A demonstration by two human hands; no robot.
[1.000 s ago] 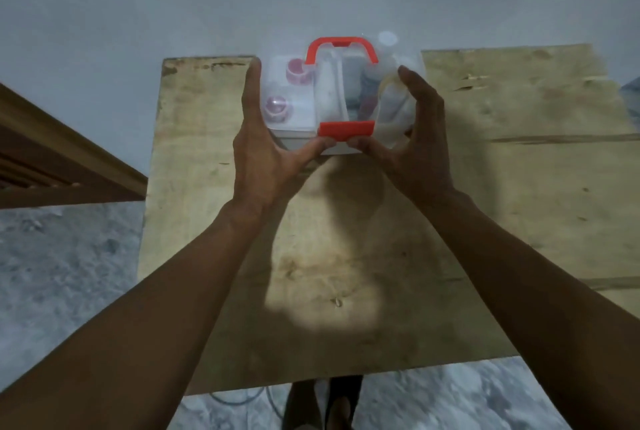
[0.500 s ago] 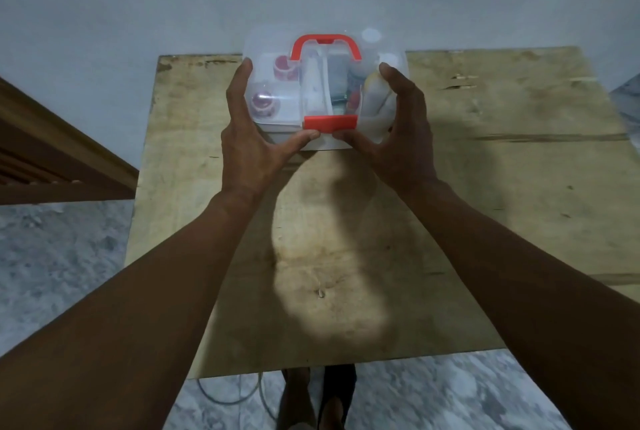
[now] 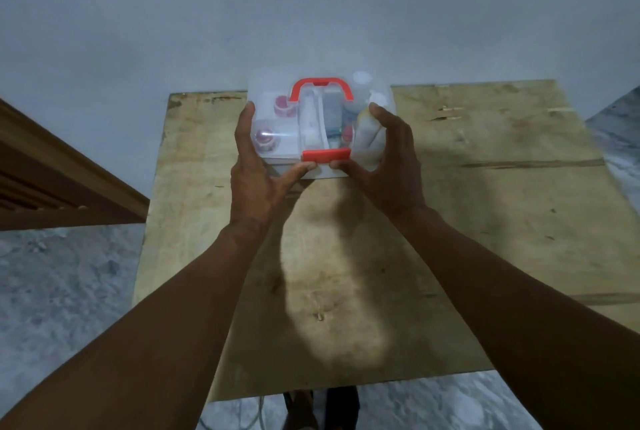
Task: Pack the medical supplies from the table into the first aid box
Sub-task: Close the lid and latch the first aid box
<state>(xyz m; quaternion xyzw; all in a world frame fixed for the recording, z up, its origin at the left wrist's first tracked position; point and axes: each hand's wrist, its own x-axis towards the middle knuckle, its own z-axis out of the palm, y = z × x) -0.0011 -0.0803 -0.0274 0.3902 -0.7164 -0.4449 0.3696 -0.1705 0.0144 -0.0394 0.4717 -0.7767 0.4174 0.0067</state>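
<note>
The clear plastic first aid box stands near the far edge of the wooden table, its lid down. It has a red handle on top and a red latch at the front. Through the lid I see pink-capped jars, a white tube and white bottles. My left hand grips the box's left side, thumb under the latch. My right hand grips the right side, thumb also at the latch.
A pale wall rises right behind the table. A brown wooden frame juts in at the left. The floor is grey marble, and my feet show below the table's near edge.
Both hands have stayed on the box. The box seems slightly nearer the table's far edge than one second ago; the view has also shifted a little.
</note>
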